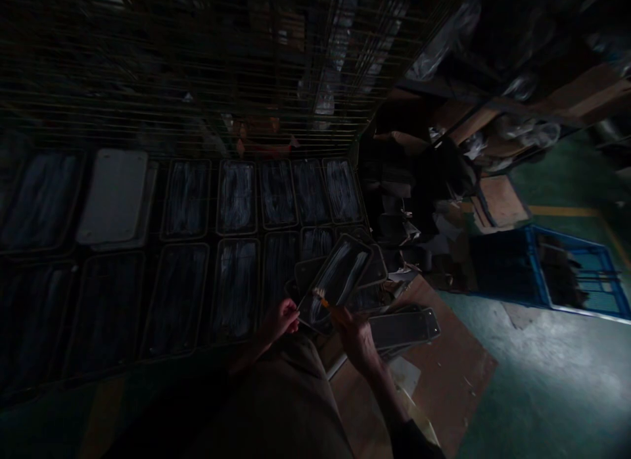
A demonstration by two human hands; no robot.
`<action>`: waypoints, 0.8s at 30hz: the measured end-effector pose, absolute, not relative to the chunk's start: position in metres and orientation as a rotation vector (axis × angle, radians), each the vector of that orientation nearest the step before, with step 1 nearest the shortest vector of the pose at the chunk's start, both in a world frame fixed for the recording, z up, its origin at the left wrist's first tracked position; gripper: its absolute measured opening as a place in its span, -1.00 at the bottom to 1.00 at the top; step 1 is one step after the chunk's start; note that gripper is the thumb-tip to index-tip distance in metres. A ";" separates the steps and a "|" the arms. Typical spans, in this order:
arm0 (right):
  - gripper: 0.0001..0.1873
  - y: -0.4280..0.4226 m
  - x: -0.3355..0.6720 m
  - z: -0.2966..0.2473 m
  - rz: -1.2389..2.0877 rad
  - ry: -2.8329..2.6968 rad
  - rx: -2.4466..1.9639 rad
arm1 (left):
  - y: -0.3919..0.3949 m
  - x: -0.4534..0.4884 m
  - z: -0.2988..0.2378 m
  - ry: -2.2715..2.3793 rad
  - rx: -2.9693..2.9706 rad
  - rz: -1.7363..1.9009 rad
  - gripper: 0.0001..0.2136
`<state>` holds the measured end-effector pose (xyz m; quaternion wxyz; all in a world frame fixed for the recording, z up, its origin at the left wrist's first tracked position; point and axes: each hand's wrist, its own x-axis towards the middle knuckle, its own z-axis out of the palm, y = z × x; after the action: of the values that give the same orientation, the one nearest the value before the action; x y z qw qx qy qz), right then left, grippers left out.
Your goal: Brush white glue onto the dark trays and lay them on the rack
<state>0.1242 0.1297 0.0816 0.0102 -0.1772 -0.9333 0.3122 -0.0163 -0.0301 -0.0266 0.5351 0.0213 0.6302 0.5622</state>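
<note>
The scene is dim. My left hand pinches the lower left corner of a dark rectangular panel, which lies tilted over other panels. Whitish streaks run along its face. In my right hand is a brush with an orange handle and pale bristles; the bristles are at the panel's lower left part. Right of the brush lies a stack of dark panels with light edges and small holes at the end.
Rows of streaked panels cover the surface ahead and left, with a pale panel among them. Wire mesh rises behind. A brown board and blue crate are to the right, below shelving with cartons.
</note>
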 end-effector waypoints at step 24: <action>-0.61 0.201 0.107 0.084 0.533 -2.963 -0.603 | -0.032 -0.012 -0.033 1.540 0.074 1.380 -0.73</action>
<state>0.1073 0.2010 0.0842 0.0358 -0.1962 -0.9644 0.1734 -0.0119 -0.0320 -0.0329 0.5110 0.0306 0.6398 0.5733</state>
